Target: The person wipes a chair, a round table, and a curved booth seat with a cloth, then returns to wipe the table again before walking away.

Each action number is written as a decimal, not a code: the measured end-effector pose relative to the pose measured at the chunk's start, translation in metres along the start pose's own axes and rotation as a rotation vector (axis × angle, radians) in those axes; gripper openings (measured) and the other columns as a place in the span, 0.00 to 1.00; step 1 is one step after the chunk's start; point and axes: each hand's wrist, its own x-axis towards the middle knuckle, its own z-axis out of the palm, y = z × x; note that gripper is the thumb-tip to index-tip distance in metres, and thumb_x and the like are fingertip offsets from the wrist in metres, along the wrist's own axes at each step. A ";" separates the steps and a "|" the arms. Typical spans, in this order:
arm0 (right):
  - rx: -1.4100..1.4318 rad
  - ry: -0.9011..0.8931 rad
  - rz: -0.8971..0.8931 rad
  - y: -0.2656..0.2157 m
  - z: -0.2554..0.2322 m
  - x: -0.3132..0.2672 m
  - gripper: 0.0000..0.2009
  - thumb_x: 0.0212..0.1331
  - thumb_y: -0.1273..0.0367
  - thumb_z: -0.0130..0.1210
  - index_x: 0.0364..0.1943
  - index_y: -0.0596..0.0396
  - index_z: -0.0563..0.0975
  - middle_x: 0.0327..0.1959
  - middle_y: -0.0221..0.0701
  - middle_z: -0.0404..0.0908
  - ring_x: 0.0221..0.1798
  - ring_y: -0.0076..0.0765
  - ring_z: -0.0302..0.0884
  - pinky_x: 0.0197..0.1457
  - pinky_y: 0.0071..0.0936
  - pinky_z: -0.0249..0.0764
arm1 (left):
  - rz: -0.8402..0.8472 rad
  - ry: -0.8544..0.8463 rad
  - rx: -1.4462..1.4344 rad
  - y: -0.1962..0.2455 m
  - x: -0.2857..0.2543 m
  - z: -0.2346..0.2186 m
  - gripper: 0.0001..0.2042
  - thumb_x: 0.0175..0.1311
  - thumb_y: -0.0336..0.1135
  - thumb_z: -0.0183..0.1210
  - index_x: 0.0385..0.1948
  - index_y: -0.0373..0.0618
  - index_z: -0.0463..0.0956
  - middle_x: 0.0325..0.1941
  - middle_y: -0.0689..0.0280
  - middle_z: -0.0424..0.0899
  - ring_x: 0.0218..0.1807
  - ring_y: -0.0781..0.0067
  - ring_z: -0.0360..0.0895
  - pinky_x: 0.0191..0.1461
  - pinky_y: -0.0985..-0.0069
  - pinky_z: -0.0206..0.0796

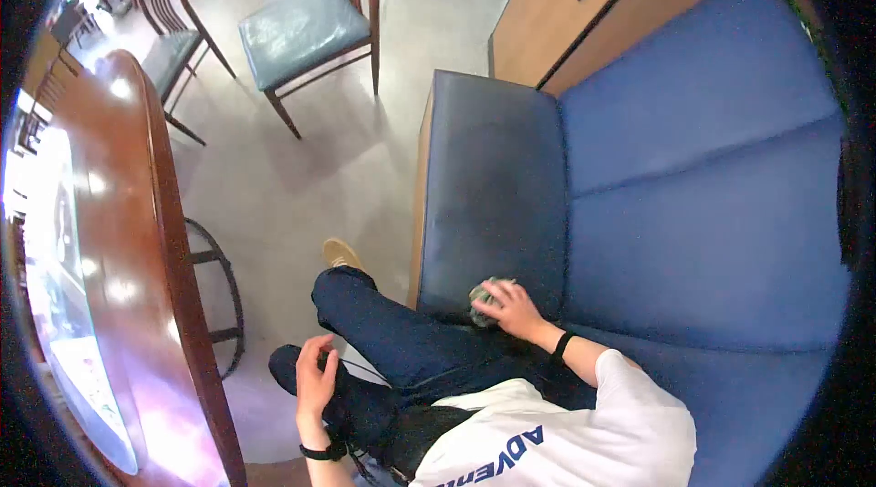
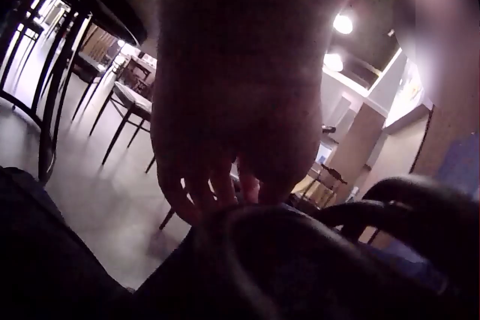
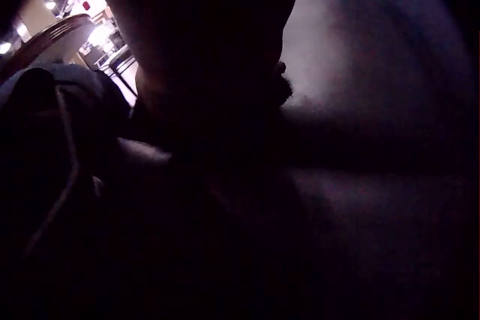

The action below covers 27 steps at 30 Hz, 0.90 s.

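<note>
Gripping crumpled grey-green cloth (image 1: 486,297), right hand (image 1: 511,312).

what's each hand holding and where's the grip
The right hand presses a crumpled grey cloth on the blue bench seat, fingers over its top. The left hand holds nothing.

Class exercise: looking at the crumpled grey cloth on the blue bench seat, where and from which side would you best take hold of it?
Probably from above, around its bunched top: the cloth lies wadded on the seat, and the right hand already covers it that way.
</note>
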 end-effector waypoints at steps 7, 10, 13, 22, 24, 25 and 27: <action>-0.141 0.413 0.914 0.057 0.006 0.002 0.40 0.51 0.75 0.68 0.71 0.36 0.68 0.75 0.43 0.56 0.72 0.62 0.58 0.73 0.55 0.63 | 0.052 0.190 0.024 0.005 -0.011 -0.033 0.13 0.68 0.22 0.57 0.53 0.37 0.78 0.50 0.60 0.82 0.47 0.69 0.80 0.53 0.73 0.72; -0.129 0.416 0.954 0.078 0.007 0.021 0.37 0.52 0.75 0.68 0.69 0.40 0.69 0.74 0.42 0.57 0.72 0.62 0.58 0.73 0.56 0.61 | 0.002 0.159 0.022 0.002 -0.022 -0.025 0.14 0.68 0.23 0.57 0.54 0.38 0.77 0.51 0.60 0.82 0.47 0.69 0.80 0.53 0.73 0.72; -0.166 0.535 0.945 0.131 0.004 0.053 0.33 0.53 0.75 0.68 0.65 0.41 0.71 0.72 0.41 0.61 0.71 0.62 0.59 0.71 0.55 0.62 | -0.070 0.084 0.060 0.004 -0.032 -0.011 0.14 0.68 0.23 0.58 0.55 0.37 0.76 0.51 0.60 0.82 0.47 0.68 0.81 0.54 0.72 0.73; -0.331 0.537 1.172 0.316 -0.048 0.232 0.22 0.61 0.65 0.64 0.60 0.40 0.74 0.66 0.41 0.68 0.61 0.61 0.69 0.61 0.57 0.71 | -0.321 0.138 0.061 0.003 -0.032 -0.008 0.13 0.68 0.23 0.58 0.53 0.39 0.78 0.50 0.63 0.82 0.48 0.71 0.80 0.54 0.75 0.72; -0.273 0.600 0.992 0.376 -0.029 0.265 0.21 0.63 0.63 0.62 0.61 0.41 0.74 0.66 0.41 0.68 0.61 0.62 0.69 0.60 0.59 0.71 | -0.313 0.238 0.062 0.001 -0.042 -0.012 0.13 0.68 0.23 0.59 0.52 0.39 0.78 0.48 0.64 0.83 0.46 0.72 0.80 0.51 0.76 0.72; -0.321 0.711 0.988 0.377 -0.024 0.296 0.22 0.62 0.63 0.63 0.61 0.40 0.75 0.67 0.41 0.68 0.62 0.61 0.68 0.60 0.58 0.71 | -0.356 0.241 0.044 -0.014 -0.045 -0.008 0.13 0.67 0.24 0.60 0.52 0.39 0.79 0.47 0.64 0.84 0.45 0.72 0.80 0.50 0.76 0.72; -0.270 0.519 1.003 0.336 -0.050 0.354 0.25 0.60 0.63 0.65 0.63 0.38 0.74 0.68 0.38 0.67 0.65 0.58 0.67 0.63 0.56 0.71 | -0.429 0.242 0.017 -0.028 -0.045 -0.004 0.13 0.67 0.25 0.61 0.52 0.39 0.79 0.46 0.65 0.84 0.44 0.72 0.80 0.48 0.75 0.73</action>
